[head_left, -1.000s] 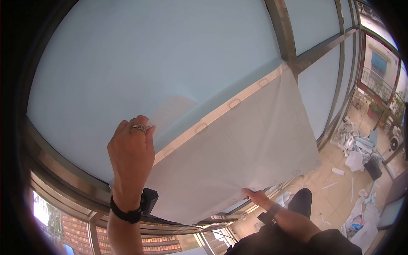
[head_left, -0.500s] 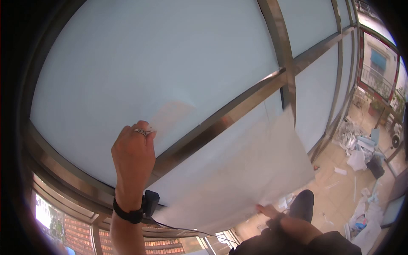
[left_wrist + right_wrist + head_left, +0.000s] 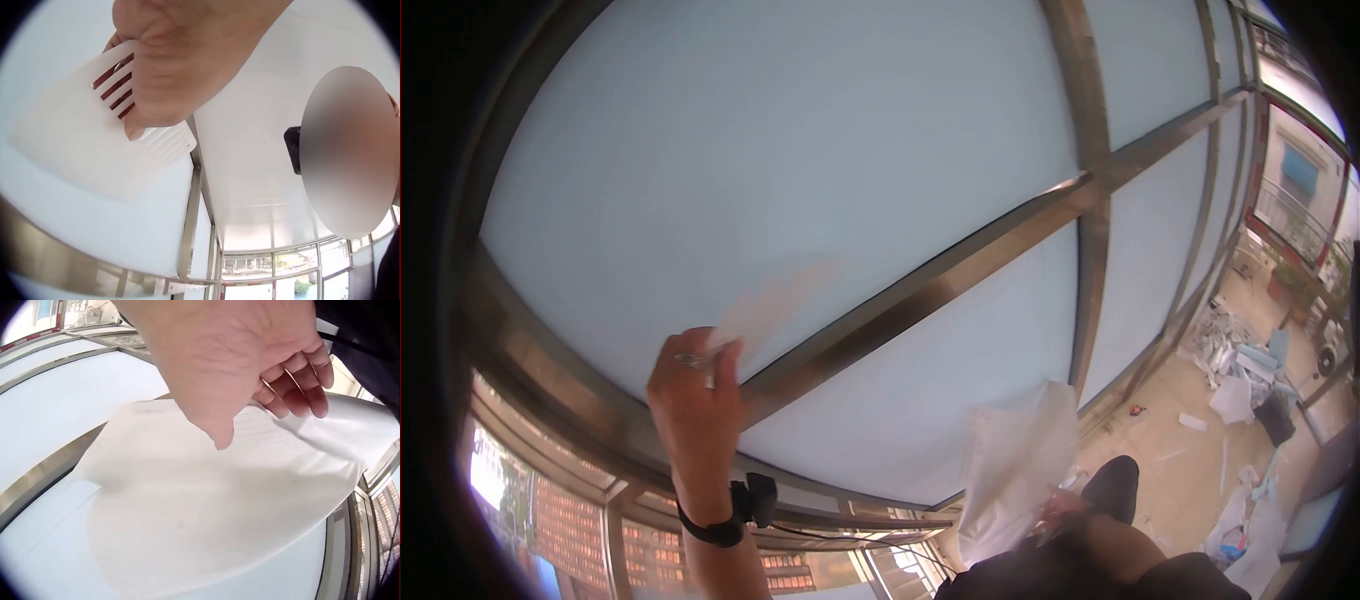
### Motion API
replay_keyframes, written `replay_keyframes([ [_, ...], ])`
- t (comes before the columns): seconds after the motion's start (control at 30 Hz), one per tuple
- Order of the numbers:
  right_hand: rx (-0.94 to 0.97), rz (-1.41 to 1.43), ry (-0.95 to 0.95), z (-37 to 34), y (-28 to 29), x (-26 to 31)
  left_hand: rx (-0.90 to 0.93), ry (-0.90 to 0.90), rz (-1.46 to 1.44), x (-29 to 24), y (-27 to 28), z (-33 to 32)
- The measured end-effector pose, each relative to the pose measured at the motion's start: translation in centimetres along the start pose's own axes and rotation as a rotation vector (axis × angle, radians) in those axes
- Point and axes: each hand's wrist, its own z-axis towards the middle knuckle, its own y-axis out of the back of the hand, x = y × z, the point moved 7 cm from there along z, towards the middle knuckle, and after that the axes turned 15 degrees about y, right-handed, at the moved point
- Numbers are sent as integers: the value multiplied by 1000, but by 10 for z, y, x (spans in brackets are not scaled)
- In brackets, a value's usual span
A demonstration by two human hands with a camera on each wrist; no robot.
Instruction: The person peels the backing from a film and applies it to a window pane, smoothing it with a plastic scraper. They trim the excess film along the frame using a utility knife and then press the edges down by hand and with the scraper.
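In the head view my left hand [image 3: 695,400], with a ring on one finger, is raised in front of the large pale-blue panel [image 3: 800,150]. It grips a translucent white plastic scraper [image 3: 75,137] by its slotted end, thumb across the slots, blade edge towards the panel. Lower down, close to my body, my right hand [image 3: 237,362] is blurred in the head view. In the right wrist view its thumb and loosely bent fingers are spread apart over a large white sheet [image 3: 187,506]. That sheet [image 3: 1015,460] hangs bunched beside the right hand, in front of the lower panel [image 3: 900,390].
A metal crossbar [image 3: 920,290] divides the upper and lower panels. Crumpled paper and scraps [image 3: 1235,370] litter the tiled floor [image 3: 1150,450] on the right, near a red-framed opening [image 3: 1300,180]. A cable [image 3: 850,545] runs from the left wrist camera.
The white sheet has come down off the crossbar and lower panel, moving right and towards my body with the right hand. My left hand with the scraper has dropped slightly.
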Motion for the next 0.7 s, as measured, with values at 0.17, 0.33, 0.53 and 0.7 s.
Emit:
replay_keyframes([
  [0.17,-60,-348,32,-32,-23,64,-140,-22,204,78,75,19],
  [0.33,-122,-127,137,-8,25,22,19,26,138,106,68,23],
  [0.53,-84,-357,215,13,48,-1,66,0,129,127,27,-16],
  [0.7,-3,-1051,302,-25,-31,77,152,-49,142,132,15,-34],
])
